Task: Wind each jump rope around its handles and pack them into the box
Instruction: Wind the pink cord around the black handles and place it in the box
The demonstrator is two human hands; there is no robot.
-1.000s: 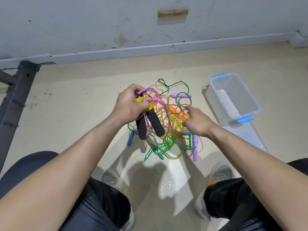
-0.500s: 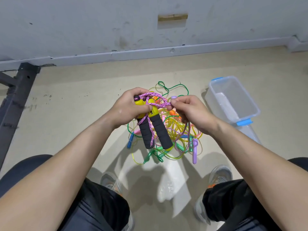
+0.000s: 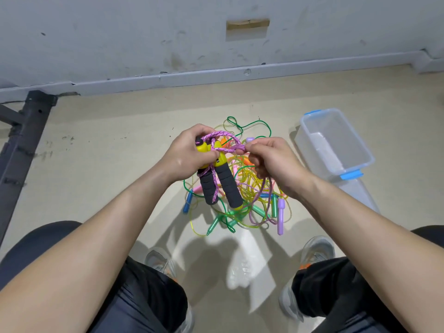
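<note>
Pink braided rope (image 3: 234,146) at frame centre: left hand (image 3: 185,155) grips both foam handles (image 3: 229,186) together as a core, right hand (image 3: 274,164) pinches the rope taut for winding; box (image 3: 336,138) sits open at right.

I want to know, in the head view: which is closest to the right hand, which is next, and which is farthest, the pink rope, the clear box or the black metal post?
1. Pink rope: pinched in the right hand itself.
2. Box: on the floor, to the hand's right.
3. Black post: far left, by the wall.
</note>
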